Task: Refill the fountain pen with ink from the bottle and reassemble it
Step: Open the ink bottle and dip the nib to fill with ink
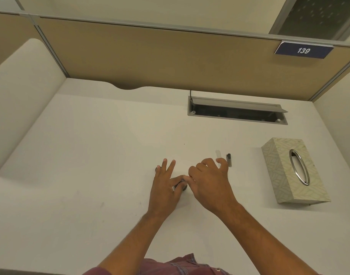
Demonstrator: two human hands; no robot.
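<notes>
A small dark ink bottle [181,187] stands on the white desk [90,155], mostly hidden by my hands. My left hand [166,187] steadies it between thumb and forefinger, with the other fingers spread. My right hand [208,181] is pinched just above the bottle's mouth on a thin part of the fountain pen, almost wholly hidden by the fingertips. A dark pen cap with a clip [229,160] lies on the desk beyond my right hand. A pale, faint pen piece [217,154] lies beside it. A small dark round object [157,169] peeks out behind my left fingers.
A patterned tissue box [285,175] with a metal oval opening sits at the right. A grey cable tray [237,111] with its lid up is set into the desk at the back. Beige partition walls [150,60] close off the back and both sides.
</notes>
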